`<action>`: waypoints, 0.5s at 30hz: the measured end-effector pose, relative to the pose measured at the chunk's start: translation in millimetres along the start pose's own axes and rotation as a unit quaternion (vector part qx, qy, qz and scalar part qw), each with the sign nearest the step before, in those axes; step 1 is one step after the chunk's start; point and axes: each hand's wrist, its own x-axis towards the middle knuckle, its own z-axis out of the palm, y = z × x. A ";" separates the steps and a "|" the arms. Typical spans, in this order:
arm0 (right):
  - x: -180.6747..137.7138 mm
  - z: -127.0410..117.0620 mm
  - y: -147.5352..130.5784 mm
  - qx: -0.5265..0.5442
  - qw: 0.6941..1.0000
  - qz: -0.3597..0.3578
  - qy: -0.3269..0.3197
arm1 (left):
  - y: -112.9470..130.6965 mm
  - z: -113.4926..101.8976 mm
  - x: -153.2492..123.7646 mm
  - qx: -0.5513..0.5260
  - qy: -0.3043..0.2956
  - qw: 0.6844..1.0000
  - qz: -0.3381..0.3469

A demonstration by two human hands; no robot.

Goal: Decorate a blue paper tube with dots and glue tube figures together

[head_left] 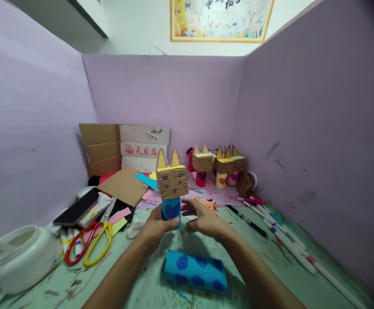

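Observation:
A cardboard cat figure stands upright in front of me, with a boxy drawn-on face, two pointed ears and a blue tube body bearing a dark blue heart. My left hand is wrapped round the tube from the left, thumb across its front. Close by on the right side of the tube, my right hand has its fingers apart and holds nothing. Whether its fingertips touch the tube I cannot tell. Nearer to me, between my forearms, a blue roll with dark blue spots lies on its side.
At the left are red-and-yellow scissors, a phone and a white pot. Several similar cat figures stand at the back right. Markers lie along the right wall. Flattened cardboard leans at the back left.

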 end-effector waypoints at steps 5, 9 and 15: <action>2.8 -24.5 -13.4 0.091 0.980 -0.067 0.162 | -6.1 2.8 1.1 0.034 0.002 0.999 0.028; -5.2 -19.3 -26.3 0.129 0.966 -0.134 0.181 | -11.5 10.1 1.7 0.082 0.080 0.990 0.077; -18.2 4.1 -32.0 -0.007 0.963 -0.193 0.187 | -8.3 26.1 -9.0 0.241 0.097 0.964 0.049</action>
